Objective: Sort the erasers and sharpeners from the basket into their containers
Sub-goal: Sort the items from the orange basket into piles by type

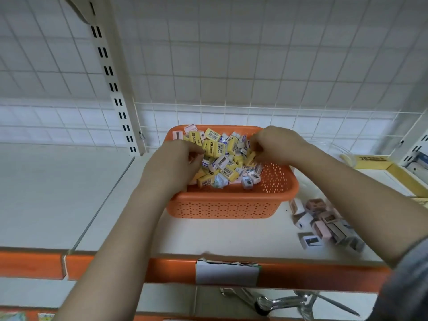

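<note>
Head view: "2B" yellow erasers [212, 147] in orange basket [231, 205].

A white store shelf [58, 193] with an orange front edge [30, 262] stands before a white wire-grid back panel [231, 66]; a slotted upright [111, 84] rises at its left.

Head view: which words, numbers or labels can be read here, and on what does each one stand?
"2B": on a yellow eraser at the back left of the orange basket.
Yellow box at right: dark print, too blurred.
Barcodes and small print on the other erasers: too small.
Shelf-edge tag: unreadable.
</note>
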`<state>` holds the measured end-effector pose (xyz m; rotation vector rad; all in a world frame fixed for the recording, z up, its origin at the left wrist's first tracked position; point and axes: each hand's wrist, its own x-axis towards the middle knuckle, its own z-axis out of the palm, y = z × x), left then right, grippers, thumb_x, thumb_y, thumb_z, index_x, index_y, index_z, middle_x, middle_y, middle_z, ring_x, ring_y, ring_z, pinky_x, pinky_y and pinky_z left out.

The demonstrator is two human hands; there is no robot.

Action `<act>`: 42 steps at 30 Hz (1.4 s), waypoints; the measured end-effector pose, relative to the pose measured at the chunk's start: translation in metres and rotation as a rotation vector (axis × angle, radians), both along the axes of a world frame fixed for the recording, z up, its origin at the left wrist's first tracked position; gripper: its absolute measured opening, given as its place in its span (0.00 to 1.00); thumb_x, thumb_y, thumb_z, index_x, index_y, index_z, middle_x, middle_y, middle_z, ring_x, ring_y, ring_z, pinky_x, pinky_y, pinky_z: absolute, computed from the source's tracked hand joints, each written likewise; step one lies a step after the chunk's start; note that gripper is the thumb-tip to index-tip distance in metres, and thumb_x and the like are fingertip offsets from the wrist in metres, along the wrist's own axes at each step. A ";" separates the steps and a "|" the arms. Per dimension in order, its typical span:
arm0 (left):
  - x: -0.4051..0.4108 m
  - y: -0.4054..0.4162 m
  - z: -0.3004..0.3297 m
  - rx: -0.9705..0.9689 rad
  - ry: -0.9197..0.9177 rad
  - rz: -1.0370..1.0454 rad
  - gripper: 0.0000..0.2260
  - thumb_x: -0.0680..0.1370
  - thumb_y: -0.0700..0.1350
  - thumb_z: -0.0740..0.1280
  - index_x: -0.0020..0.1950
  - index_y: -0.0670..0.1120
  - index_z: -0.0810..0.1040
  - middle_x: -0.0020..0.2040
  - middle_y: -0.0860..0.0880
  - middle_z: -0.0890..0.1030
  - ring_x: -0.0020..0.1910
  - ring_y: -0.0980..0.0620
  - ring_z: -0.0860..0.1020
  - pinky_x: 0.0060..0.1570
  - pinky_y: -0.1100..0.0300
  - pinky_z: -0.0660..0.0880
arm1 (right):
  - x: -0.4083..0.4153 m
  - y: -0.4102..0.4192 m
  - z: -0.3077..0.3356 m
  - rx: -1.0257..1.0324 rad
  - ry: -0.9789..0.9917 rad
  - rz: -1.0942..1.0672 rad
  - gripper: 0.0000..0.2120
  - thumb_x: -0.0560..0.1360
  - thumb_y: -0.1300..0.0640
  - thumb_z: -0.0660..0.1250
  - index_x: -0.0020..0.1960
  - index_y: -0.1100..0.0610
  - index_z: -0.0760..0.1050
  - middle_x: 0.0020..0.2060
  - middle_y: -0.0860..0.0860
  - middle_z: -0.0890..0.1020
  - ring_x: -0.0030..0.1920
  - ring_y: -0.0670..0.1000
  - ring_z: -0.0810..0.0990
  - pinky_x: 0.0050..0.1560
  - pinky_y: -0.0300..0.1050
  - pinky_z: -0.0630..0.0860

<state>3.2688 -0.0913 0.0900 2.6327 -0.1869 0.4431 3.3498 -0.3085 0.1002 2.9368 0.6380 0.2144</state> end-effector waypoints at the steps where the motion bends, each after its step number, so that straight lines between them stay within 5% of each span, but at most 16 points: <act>1: 0.006 -0.002 0.002 0.026 0.025 -0.024 0.11 0.78 0.48 0.64 0.58 0.50 0.81 0.52 0.53 0.82 0.48 0.55 0.78 0.46 0.61 0.74 | -0.004 -0.004 0.003 0.090 -0.012 -0.026 0.07 0.71 0.54 0.70 0.46 0.53 0.74 0.45 0.50 0.79 0.46 0.52 0.77 0.40 0.44 0.73; 5: 0.040 -0.010 0.005 0.196 0.124 -0.146 0.11 0.77 0.45 0.66 0.58 0.49 0.81 0.54 0.51 0.82 0.48 0.54 0.78 0.50 0.57 0.76 | -0.033 -0.024 0.007 0.656 -0.074 -0.110 0.08 0.67 0.55 0.75 0.41 0.54 0.77 0.39 0.50 0.81 0.42 0.50 0.79 0.45 0.46 0.77; 8: 0.062 -0.015 0.007 0.438 0.144 -0.244 0.16 0.75 0.45 0.69 0.63 0.51 0.77 0.59 0.52 0.78 0.55 0.54 0.75 0.48 0.62 0.70 | -0.062 -0.033 0.000 1.082 -0.116 -0.158 0.08 0.67 0.58 0.76 0.39 0.54 0.77 0.35 0.49 0.80 0.37 0.43 0.78 0.40 0.34 0.75; 10: 0.071 -0.021 0.009 0.573 0.144 -0.340 0.20 0.74 0.45 0.71 0.65 0.51 0.75 0.60 0.53 0.76 0.58 0.53 0.74 0.48 0.62 0.67 | -0.080 -0.035 -0.011 1.284 -0.133 -0.182 0.09 0.68 0.60 0.76 0.38 0.51 0.76 0.33 0.47 0.79 0.33 0.39 0.76 0.37 0.27 0.72; 13: 0.082 -0.029 0.008 0.696 0.151 -0.426 0.23 0.72 0.48 0.72 0.67 0.51 0.73 0.55 0.53 0.76 0.52 0.53 0.72 0.50 0.59 0.70 | -0.100 -0.036 -0.030 1.490 -0.114 -0.240 0.08 0.68 0.61 0.75 0.40 0.52 0.77 0.35 0.52 0.81 0.37 0.45 0.78 0.41 0.31 0.76; 17: 0.090 -0.037 0.001 0.761 0.143 -0.455 0.24 0.72 0.48 0.72 0.67 0.50 0.73 0.42 0.56 0.68 0.44 0.55 0.67 0.46 0.59 0.70 | -0.113 -0.036 -0.039 1.569 -0.080 -0.281 0.06 0.68 0.61 0.75 0.41 0.55 0.78 0.35 0.54 0.81 0.36 0.45 0.78 0.37 0.30 0.76; 20: 0.091 -0.038 -0.002 0.774 0.134 -0.448 0.22 0.73 0.47 0.71 0.66 0.50 0.73 0.44 0.55 0.68 0.45 0.55 0.68 0.49 0.57 0.73 | -0.118 -0.036 -0.040 1.602 -0.066 -0.299 0.06 0.69 0.61 0.74 0.42 0.57 0.78 0.34 0.52 0.79 0.30 0.42 0.74 0.28 0.28 0.70; 24: 0.086 -0.037 0.003 0.713 0.125 -0.419 0.21 0.73 0.49 0.71 0.65 0.51 0.74 0.45 0.55 0.70 0.46 0.54 0.69 0.46 0.60 0.70 | -0.124 -0.035 -0.039 1.630 -0.087 -0.295 0.06 0.69 0.62 0.75 0.41 0.57 0.78 0.33 0.51 0.79 0.30 0.42 0.74 0.30 0.28 0.70; 29: 0.058 -0.034 0.025 0.470 0.038 -0.323 0.21 0.74 0.55 0.69 0.65 0.51 0.74 0.56 0.52 0.74 0.55 0.53 0.72 0.47 0.61 0.66 | -0.132 -0.040 -0.036 1.683 -0.160 -0.316 0.08 0.68 0.63 0.75 0.39 0.55 0.77 0.32 0.49 0.78 0.31 0.39 0.74 0.35 0.26 0.71; 35: 0.001 -0.061 0.036 0.009 -0.099 -0.326 0.18 0.73 0.55 0.70 0.62 0.53 0.77 0.48 0.60 0.75 0.44 0.63 0.72 0.41 0.73 0.66 | -0.146 -0.056 -0.036 1.798 -0.241 -0.419 0.06 0.70 0.61 0.73 0.43 0.58 0.77 0.32 0.50 0.78 0.27 0.39 0.72 0.29 0.29 0.70; 42: -0.050 -0.129 0.012 -0.117 -0.096 -0.338 0.19 0.73 0.56 0.68 0.64 0.56 0.75 0.48 0.58 0.77 0.44 0.60 0.74 0.48 0.61 0.73 | -0.167 -0.111 -0.044 1.787 -0.239 -0.431 0.05 0.70 0.61 0.73 0.42 0.56 0.77 0.29 0.47 0.81 0.29 0.39 0.76 0.30 0.29 0.72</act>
